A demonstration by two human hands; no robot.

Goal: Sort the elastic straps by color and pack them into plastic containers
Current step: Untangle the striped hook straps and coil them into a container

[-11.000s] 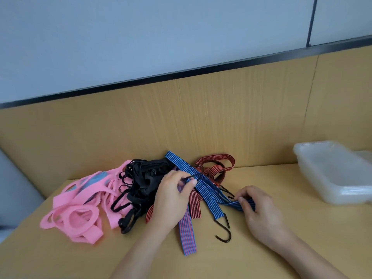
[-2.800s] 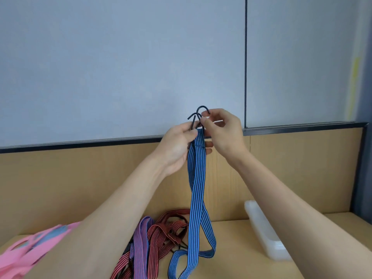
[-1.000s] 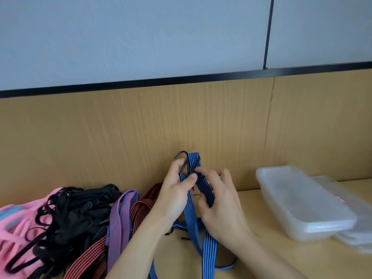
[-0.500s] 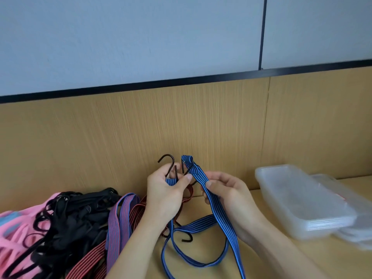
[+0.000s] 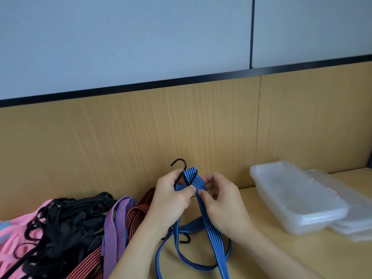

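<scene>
Operator: Since half a second ago the two hands are drawing together: the right hand is bringing its stretch of the blue strap up against the left hand, and the open loop between them is closing into a tight fold.

Colleague: What are they gripping?

Operator: Both are pinching the blue strap, thumbs nearly touching. The left hand is pinching the bunched end just under the black hook, which is sticking up above its fingers; the right hand is pinching the length running down. The rest is trailing in loops on the desk, with a second hook lying among them.

Colleague: And the boxes?

Operator: The plastic containers are sitting stacked well off to the right, no strap in them yet. The black straps, purple strap, red strap and pink straps are lying heaped to the left.

Colleague: How are you wanting this fold done?

Operator: I am judging it as bundling the strap for packing. I am asking for the left pinch to be staying firm as the anchor, the right hand feeding even lengths, the band lying flat and untwisted, and the loose hook staying clear of the red strap
</scene>
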